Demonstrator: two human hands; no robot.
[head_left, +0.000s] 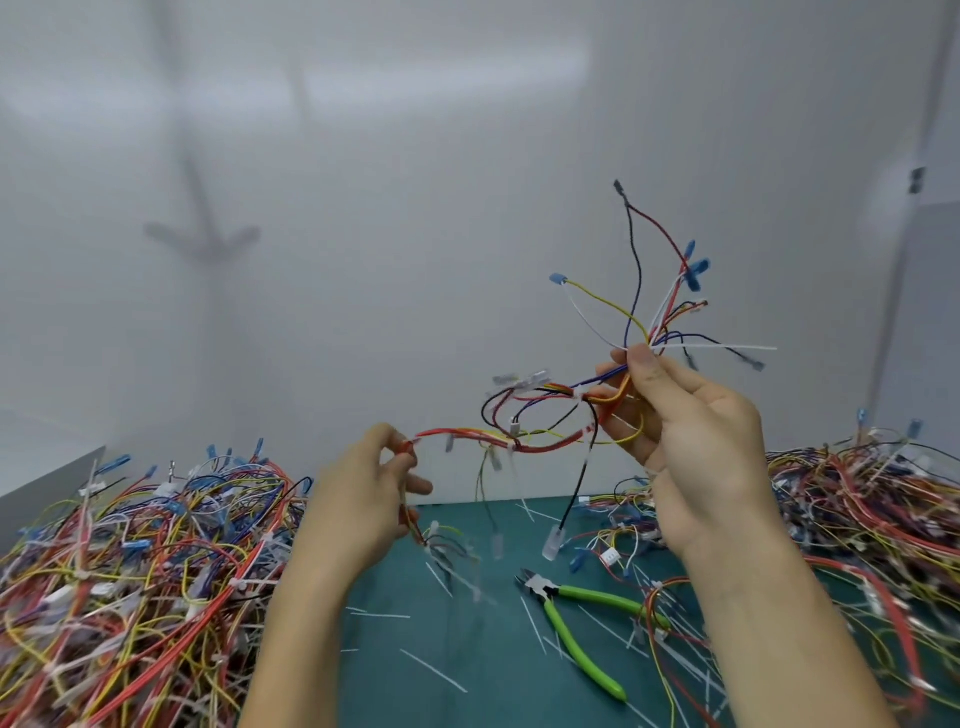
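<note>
A wire harness (524, 436) of red, yellow, black and blue leads hangs in the air between my two hands, above a green mat. My right hand (675, 415) grips one bundled end, and loose leads with blue terminals (693, 270) fan upward from its thumb. My left hand (374, 493) pinches the red end of the harness between thumb and fingers, and more short leads dangle below that hand. Clear connector sleeves (551, 541) hang from black leads under the harness.
Green-handled side cutters (576, 623) lie on the green mat (441, 649) among cut white zip-tie ends. A big heap of tangled harnesses (135, 571) fills the left side, another heap (883, 519) the right. A white wall stands behind.
</note>
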